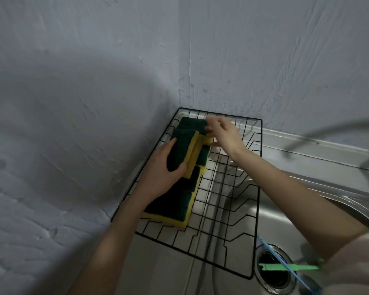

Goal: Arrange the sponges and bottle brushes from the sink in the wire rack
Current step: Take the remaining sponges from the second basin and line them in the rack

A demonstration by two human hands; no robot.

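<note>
Nearest to me, at the lower right, two brush handles lie across the sink drain [274, 271]: a green one [290, 267] and a thin blue one [285, 265]. Their bristle ends are hidden by my right sleeve [358, 262], so I cannot say what kind of brushes they are, but I judge they are the bottle brushes that wait for their turn.

Over the left part of the sink [264, 209] sits the black wire rack [239, 188], pushed into the corner of the wall [94, 81]. Along its left side a row of yellow and green sponges [175, 203] runs from near to far. My left hand [164, 171] grips one sponge [182, 150], thumb on the dark scouring face, and holds it tilted above the row. My right hand [224, 135] pinches the yellow edge of the far sponge [195, 123] with fingertips.

I think the step is to make place for the held sponge in the row. To do it well, I should first push the far sponge flat against the far wall of the rack with the right hand, then lower the held sponge with green face up like the others, edges touching, no overlap. I should leave the right half of the rack free, because the long brushes will need it.
</note>
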